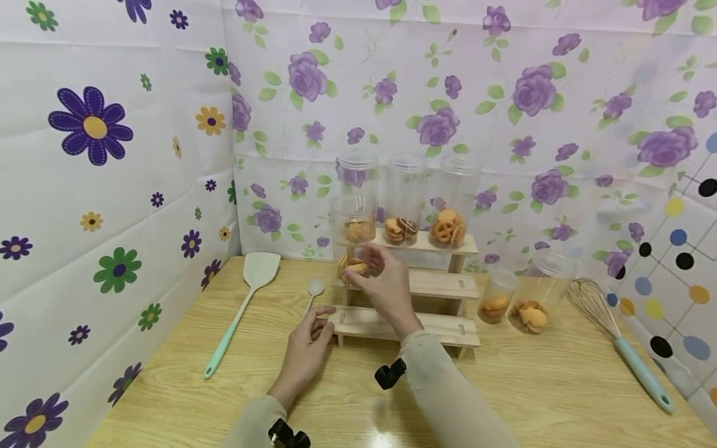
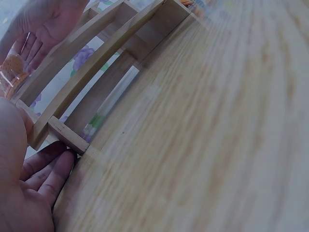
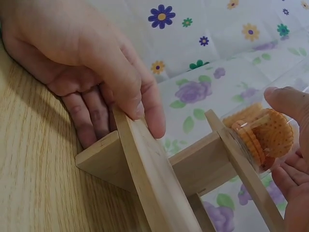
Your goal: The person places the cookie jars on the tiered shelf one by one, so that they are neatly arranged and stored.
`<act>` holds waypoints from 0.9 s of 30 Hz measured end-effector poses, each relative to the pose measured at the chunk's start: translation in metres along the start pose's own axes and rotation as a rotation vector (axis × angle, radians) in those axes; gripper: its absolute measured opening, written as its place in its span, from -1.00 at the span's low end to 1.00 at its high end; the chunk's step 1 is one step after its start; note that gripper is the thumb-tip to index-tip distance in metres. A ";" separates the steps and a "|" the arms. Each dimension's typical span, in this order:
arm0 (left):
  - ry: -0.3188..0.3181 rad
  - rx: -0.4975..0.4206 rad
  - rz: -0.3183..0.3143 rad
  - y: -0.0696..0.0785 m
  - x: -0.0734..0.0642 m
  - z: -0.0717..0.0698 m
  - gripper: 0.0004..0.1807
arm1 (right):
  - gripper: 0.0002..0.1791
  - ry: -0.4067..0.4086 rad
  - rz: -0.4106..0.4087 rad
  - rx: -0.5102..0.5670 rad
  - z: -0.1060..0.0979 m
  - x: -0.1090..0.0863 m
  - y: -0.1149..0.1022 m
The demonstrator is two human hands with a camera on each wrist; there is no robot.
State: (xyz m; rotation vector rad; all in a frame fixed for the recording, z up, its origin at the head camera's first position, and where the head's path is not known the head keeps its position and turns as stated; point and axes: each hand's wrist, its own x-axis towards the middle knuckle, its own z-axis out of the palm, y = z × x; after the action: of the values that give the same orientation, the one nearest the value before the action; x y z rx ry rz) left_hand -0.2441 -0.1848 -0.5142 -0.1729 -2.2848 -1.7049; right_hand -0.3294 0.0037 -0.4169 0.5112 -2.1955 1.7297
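A three-step wooden stand (image 1: 437, 326) rests on the table. My right hand (image 1: 388, 286) holds a clear jar of round crackers (image 3: 263, 135) at the left end of the middle step, thumb on the near side. At the left end of the lowest step, my left hand (image 1: 305, 348) grips the board, its thumb and index finger at the edge in the right wrist view. Along the top step stand three clear jars: one partly behind the held jar, a middle jar (image 1: 404, 199) and a right jar with pretzel-shaped cookies (image 1: 448, 230).
Right of the stand are a small jar (image 1: 495, 298) and a larger jar (image 1: 538, 298), both with snacks, then a whisk (image 1: 638, 367). To the left lie a spatula (image 1: 246, 311) and a small spoon (image 1: 316, 287). Flowered cloth (image 1: 370, 81) hangs behind.
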 end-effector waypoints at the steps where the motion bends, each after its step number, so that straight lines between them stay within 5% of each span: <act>1: 0.001 -0.001 0.000 0.000 0.000 0.000 -0.69 | -0.24 -0.002 0.006 -0.002 0.000 0.000 0.000; 11: 0.005 0.002 0.006 0.000 0.000 0.001 -0.69 | 0.03 0.027 0.007 -0.058 -0.022 -0.018 -0.008; 22: -0.010 0.003 0.009 -0.001 0.001 0.003 -0.68 | -0.12 0.100 -0.237 0.018 -0.102 -0.043 -0.028; 27: -0.005 0.012 -0.010 -0.001 0.001 0.003 -0.68 | -0.10 0.069 -0.329 0.081 -0.137 -0.046 -0.039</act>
State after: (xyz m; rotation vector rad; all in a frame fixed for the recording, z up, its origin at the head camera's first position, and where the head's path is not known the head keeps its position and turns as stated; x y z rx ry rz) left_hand -0.2457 -0.1825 -0.5159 -0.1637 -2.3023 -1.6972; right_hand -0.2690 0.1332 -0.3721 0.7720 -1.8755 1.6348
